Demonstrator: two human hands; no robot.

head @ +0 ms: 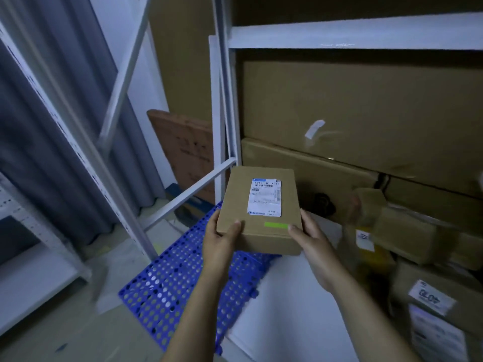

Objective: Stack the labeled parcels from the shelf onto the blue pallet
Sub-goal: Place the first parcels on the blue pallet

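Brown cardboard fills the space between the two grips: a small parcel (257, 226) held up in the air, clamped from both sides. The left grip (222, 239) clasps its near left corner and the right grip (311, 239) its near right corner. Each thumb lies flat on the top face; the fingers go under the box and are hidden there. The parcel sits level, its long side running away from the grips, with a white shipping label (264, 197) on top just beyond the thumbs. A strip of green tape (276, 225) lies on the near edge, right beside the right thumb.

Below the left grip and well apart from the parcel lies the blue pallet (170, 283), perforated, flat on the floor. Below the right grip runs a white shelf board (287, 296).

Out to the right of the right grip, a blurred heap of labelled parcels (428, 299) rests on that board. Beyond the grips, large plain cartons (352, 113) are stacked in the shelf — close behind the held parcel. A white upright (222, 100) of the frame rises beyond the left grip, and a grey curtain (52, 126) hangs far off to its left.
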